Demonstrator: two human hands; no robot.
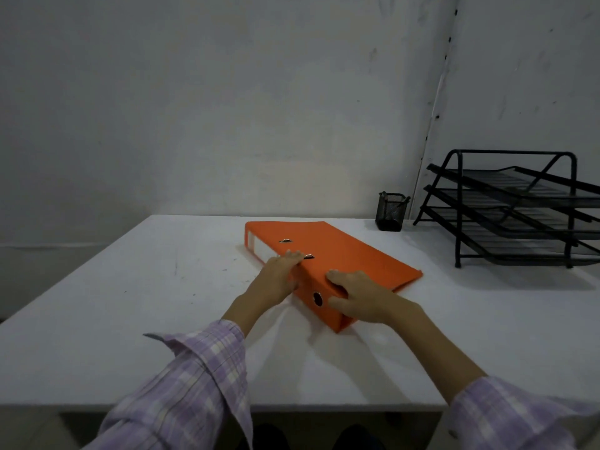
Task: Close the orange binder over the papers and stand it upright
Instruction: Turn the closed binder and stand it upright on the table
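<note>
The orange binder lies flat and closed on the white table, its spine turned toward me and to the left. No papers show; the cover hides whatever is inside. My left hand grips the spine near its middle, fingers hooked over the top edge beside a metal slot. My right hand holds the near end of the spine, fingers on the cover and thumb beside the round finger hole.
A black mesh pen cup stands at the back of the table, right of the binder. A black three-tier wire letter tray fills the back right corner. A grey wall runs close behind the table.
</note>
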